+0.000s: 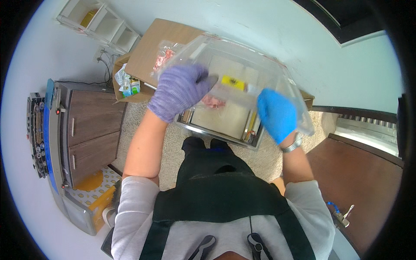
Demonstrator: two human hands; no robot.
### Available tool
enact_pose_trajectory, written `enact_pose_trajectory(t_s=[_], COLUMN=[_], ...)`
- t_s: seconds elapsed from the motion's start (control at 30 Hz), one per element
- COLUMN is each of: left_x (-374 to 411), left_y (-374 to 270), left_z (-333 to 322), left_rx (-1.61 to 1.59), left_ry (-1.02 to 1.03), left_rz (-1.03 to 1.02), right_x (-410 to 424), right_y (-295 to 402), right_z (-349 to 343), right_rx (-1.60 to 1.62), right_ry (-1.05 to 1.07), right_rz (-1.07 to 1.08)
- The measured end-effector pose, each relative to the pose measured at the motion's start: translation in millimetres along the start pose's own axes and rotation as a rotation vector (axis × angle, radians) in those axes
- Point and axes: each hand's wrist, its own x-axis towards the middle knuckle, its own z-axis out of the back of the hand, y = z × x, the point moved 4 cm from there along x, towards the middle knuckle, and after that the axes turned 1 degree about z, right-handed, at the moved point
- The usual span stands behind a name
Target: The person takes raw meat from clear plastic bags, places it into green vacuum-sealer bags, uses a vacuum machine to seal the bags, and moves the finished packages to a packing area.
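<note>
Before me stands a vacuum packing machine with a metal rim (221, 136) and a raised transparent lid (273, 70) bearing a yellow label (233, 83). My left hand (182, 89), in a purple knitted glove, is at the lid's left side; whether its fingers grip the edge is not plain. My right hand (278, 113), in a blue glove, is at the lid's right part with fingers curled; its grip is hidden. Pinkish meat (213, 102) lies in the machine's chamber, seen between my hands. Another clear bag of meat (163, 59) lies to the left on a wooden surface.
A cardboard box (143, 97) with small cartons stands at the left, near a wooden cabinet (92, 118). White wall shelves (105, 26) hang above it. At the right is a brown door (357, 182) with a handle. A wall runs behind the machine.
</note>
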Motion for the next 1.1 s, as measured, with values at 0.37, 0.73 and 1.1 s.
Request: enact_pose_trajectory(t_s=[0.37, 0.73, 1.1], left_x=[-69.2, -62.0, -57.1], left_y=[68.3, 78.9, 85.0], left_z=[-259.1, -324.2, -341.1], left_rx=[-0.433, -0.256, -0.082], left_ry=[1.226, 1.347, 1.429], left_rz=[0.409, 0.481, 0.385], right_x=[-68.8, -55.5, -45.0], right_y=[-8.0, -0.5, -0.3], right_z=[-234.6, -301.6, -298.5], right_rx=[0.393, 0.564, 0.465], right_ry=[0.838, 1.255, 1.267], right_rz=[-0.083, -0.346, -0.353])
